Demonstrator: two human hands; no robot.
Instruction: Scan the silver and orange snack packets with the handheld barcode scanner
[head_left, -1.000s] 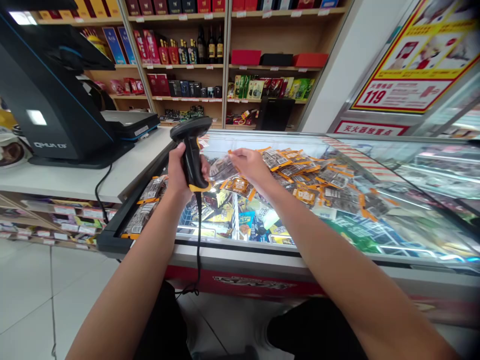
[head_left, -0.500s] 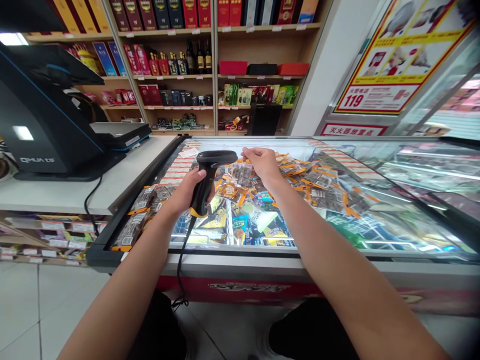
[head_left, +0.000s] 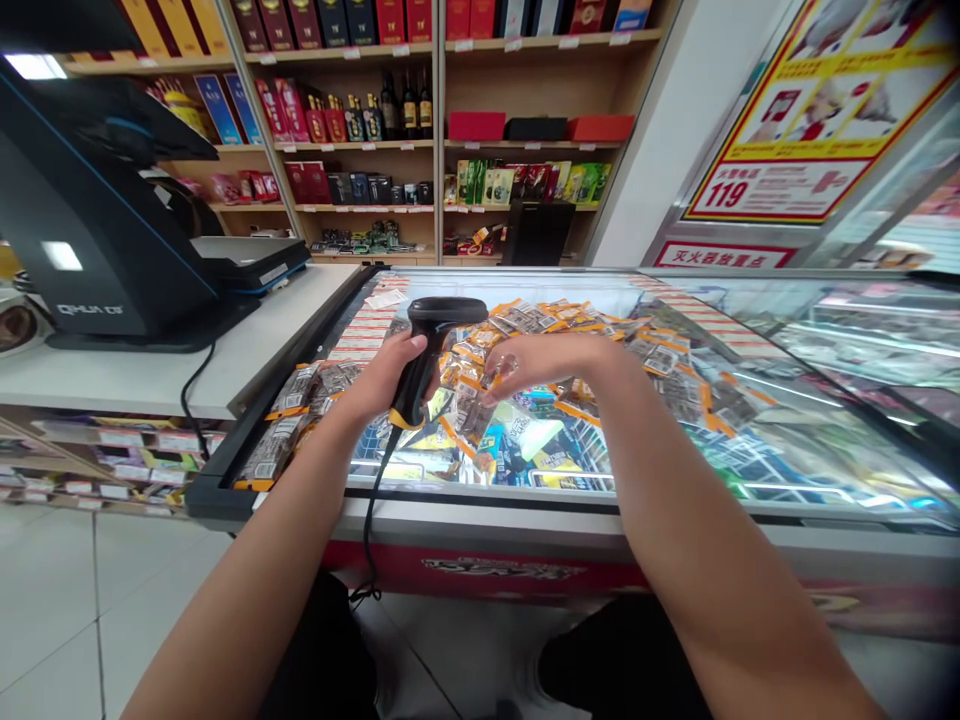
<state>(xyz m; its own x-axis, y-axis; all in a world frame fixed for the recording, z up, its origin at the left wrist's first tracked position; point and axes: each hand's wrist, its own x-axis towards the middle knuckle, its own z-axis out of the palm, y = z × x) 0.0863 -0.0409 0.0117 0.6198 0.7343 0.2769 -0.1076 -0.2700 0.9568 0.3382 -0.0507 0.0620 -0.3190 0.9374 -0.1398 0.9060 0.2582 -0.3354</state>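
Observation:
My left hand (head_left: 397, 375) is wrapped round the grip of a black and yellow barcode scanner (head_left: 442, 312), its head pointing right. A dark cord runs down from the grip. Just right of the scanner, my right hand (head_left: 529, 362) is bent down at the wrist, fingers curled at the top of a clear snack packet (head_left: 469, 412) with orange edges. The packet is tilted, its white label showing; part of the grip is hidden behind the fingers. Behind and to the right, a pile of similar packets (head_left: 667, 360) lies on the freezer's glass top (head_left: 795, 440).
More packets (head_left: 281, 440) lie at the freezer's left end. On the left, a white counter (head_left: 150, 385) carries a black checkout scale (head_left: 127, 250). Shelves (head_left: 360, 150) of boxes and bottles stand behind. Bagged goods show through the glass.
My right hand has come down toward me and turned its fingers downward. The packet by its fingers sits lower and at a different tilt. The scanner stays in my left hand; the view has shifted slightly.

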